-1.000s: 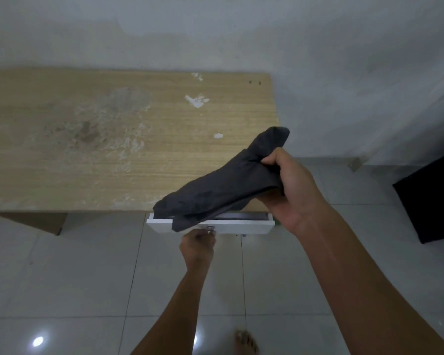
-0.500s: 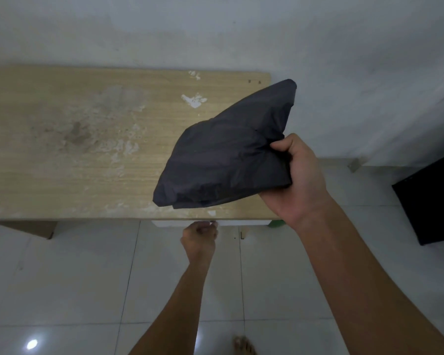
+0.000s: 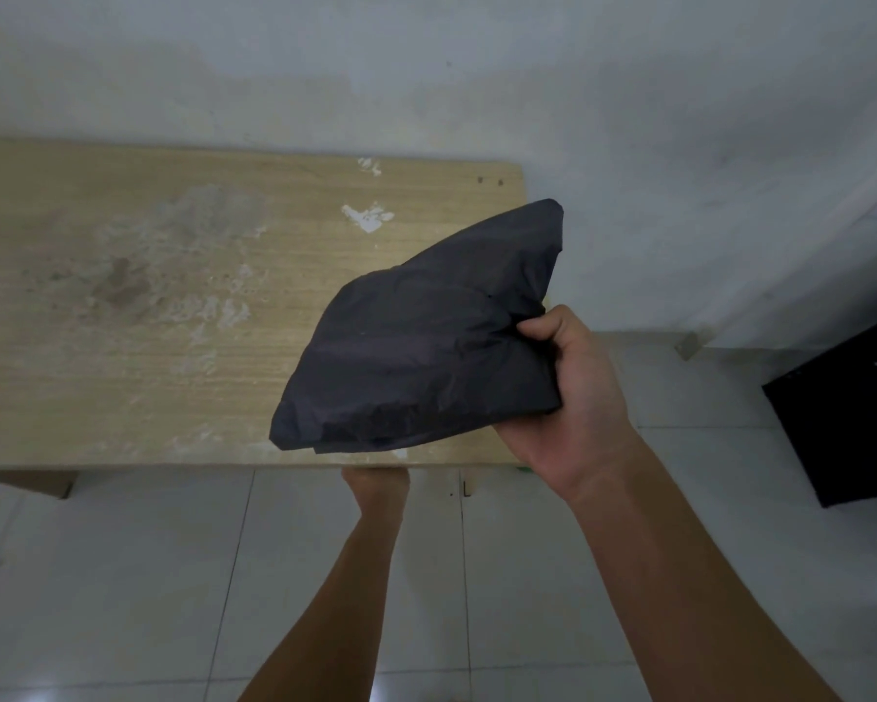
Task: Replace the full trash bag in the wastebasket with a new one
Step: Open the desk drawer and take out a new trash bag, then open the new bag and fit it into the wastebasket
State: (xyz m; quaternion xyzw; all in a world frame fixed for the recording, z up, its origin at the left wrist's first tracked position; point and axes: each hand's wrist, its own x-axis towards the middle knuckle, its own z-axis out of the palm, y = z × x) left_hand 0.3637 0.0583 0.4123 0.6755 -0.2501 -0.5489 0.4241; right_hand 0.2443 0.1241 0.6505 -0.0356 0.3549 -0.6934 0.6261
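No writing, label, brand or number can be read anywhere, neither on the folded black trash bag [image 3: 416, 342] nor elsewhere.

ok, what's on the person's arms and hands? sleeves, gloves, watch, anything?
Nothing worn as far as the frame shows. Left hand and right hand are bare: no gloves, no visible rings. Both forearms are bare to the bottom edge: no sleeves, watch or bands.

Plain room in home, likely utility or spare room. Bare plastered wall [image 3: 628, 93], stained and patchy. Glossy white floor tiles [image 3: 122, 575]. Worn wooden table [image 3: 122, 296] against wall, top scuffed, flecked with white paint. Black box-like object [image 3: 846, 412] on floor at right, unclear what.
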